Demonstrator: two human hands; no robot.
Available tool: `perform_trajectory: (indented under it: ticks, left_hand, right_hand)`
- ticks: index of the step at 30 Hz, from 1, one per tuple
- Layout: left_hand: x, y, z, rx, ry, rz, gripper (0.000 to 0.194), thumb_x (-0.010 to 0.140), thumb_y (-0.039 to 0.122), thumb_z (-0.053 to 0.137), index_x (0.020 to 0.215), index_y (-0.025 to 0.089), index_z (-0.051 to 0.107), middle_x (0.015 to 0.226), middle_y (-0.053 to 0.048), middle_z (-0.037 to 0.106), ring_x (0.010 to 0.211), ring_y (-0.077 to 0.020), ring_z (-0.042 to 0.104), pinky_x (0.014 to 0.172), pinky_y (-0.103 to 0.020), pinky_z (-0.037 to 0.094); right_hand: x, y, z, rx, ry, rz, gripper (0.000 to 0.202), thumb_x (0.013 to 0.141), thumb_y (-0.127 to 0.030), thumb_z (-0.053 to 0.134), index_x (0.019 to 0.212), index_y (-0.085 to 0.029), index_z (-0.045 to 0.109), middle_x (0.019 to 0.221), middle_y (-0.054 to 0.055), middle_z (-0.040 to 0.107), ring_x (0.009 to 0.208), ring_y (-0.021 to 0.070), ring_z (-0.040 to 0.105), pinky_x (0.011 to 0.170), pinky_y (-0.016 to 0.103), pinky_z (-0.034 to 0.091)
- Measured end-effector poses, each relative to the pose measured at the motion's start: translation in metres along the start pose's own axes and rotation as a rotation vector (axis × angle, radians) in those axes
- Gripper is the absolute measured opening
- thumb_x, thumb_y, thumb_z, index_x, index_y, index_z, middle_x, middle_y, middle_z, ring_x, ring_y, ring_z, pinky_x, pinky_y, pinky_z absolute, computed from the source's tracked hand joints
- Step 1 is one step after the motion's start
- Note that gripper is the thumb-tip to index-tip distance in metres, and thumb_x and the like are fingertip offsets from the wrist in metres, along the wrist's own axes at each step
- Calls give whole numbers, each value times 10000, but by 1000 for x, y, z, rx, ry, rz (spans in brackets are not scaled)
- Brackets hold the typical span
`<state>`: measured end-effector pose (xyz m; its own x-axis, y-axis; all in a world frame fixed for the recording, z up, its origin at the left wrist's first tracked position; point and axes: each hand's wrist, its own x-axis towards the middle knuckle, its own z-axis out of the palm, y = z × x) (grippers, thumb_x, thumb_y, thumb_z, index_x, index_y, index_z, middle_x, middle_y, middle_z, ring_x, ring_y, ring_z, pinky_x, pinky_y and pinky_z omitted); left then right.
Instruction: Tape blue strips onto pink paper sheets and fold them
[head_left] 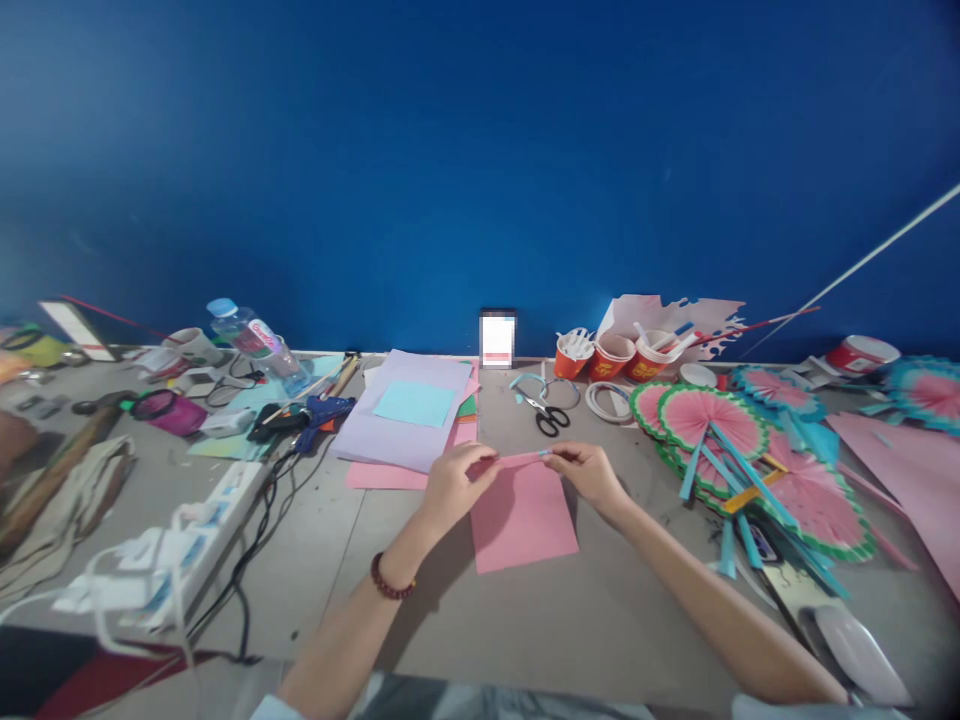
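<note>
A pink sheet of paper [523, 525] lies on the table in front of me, its far edge folded into a narrow strip. My left hand [459, 482] pinches the left end of that strip between thumb and fingers. At the right end, my right hand [590, 474] grips the same fold, where a small bit of light blue shows by the fingertips. Just beyond the right hand rest scissors [550, 414] with black handles. A stack of lilac paper [405, 440] with a light blue sheet [415, 402] on top lies beyond the left hand.
Pleated paper fans [712, 430] lie to the right, near red paper cups [612, 360]. A lit phone [498, 338] leans against the blue wall. On the left are a power strip [217, 520] with cables, a glue gun [322, 415] and a plastic bottle [259, 340].
</note>
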<state>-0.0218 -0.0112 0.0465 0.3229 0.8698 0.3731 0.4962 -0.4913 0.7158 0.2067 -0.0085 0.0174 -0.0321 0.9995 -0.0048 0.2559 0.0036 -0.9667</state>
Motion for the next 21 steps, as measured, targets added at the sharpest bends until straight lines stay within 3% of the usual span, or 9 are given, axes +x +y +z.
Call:
perform_trajectory:
  ticks: [3, 6, 13, 21]
  left_hand:
    - [-3, 21, 1, 120, 59, 195, 182, 887, 202, 522, 1016, 206, 651, 954, -70, 681, 887, -185, 620, 803, -326, 496]
    - [-4, 39, 0, 73, 62, 269, 244, 900, 151, 495, 1091, 212, 633, 971, -74, 673, 903, -176, 614, 817, -327, 500]
    - [3, 57, -2, -222, 76, 249, 214, 894, 126, 510, 1002, 194, 682, 912, -77, 668, 829, -146, 630, 729, -253, 528]
    - [16, 67, -9, -410, 88, 208, 153, 863, 167, 582, 922, 183, 722, 869, -74, 653, 767, -127, 624, 624, -197, 510]
  right_hand:
    - [-9, -15, 1, -64, 14, -138, 312, 727, -482, 654, 703, -177, 718, 596, 23, 666, 555, 147, 579, 527, 242, 445]
    - [-20, -33, 2, -165, 51, -347, 280, 789, -463, 630, 704, -216, 731, 614, 25, 694, 562, 150, 614, 565, 243, 468]
    - [-34, -63, 3, -314, 78, -563, 338, 847, -488, 566, 705, -230, 730, 619, 27, 698, 541, 136, 624, 516, 217, 461]
    - [-36, -88, -8, -351, 95, -805, 190, 891, -318, 554, 851, -227, 716, 754, 37, 732, 664, 142, 673, 642, 233, 533]
